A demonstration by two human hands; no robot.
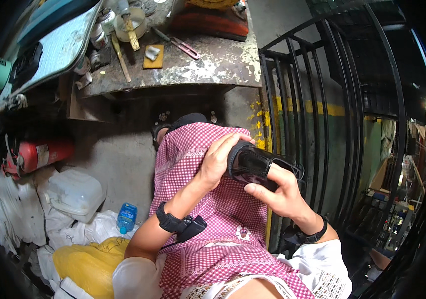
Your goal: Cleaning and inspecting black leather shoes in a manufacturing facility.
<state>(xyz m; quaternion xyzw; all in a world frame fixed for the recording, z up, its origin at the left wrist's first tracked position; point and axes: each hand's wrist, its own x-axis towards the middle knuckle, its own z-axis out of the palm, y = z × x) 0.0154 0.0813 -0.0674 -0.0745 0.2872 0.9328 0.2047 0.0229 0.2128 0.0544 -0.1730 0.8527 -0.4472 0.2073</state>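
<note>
What looks like a glossy black shoe [253,163] is held between my two hands, above my lap and the red-and-white checked apron [193,169]. My left hand [219,157] cups its left end, with the fingers reaching over the far side and the tips partly hidden. From the right, my right hand [285,192] grips the other end. Its fingers curl at the opening, the fingertips are out of sight, and the thumb lies along the near edge.
Ahead stands a worn workbench [213,70] with a pot [135,25], a pink-handled tool [185,48] and a yellow pad [153,56]. Black metal railings [317,99] run along the right. At left are a red cylinder [48,152], a plastic jug [76,194], a blue bottle [127,217] and a yellow sack [91,264].
</note>
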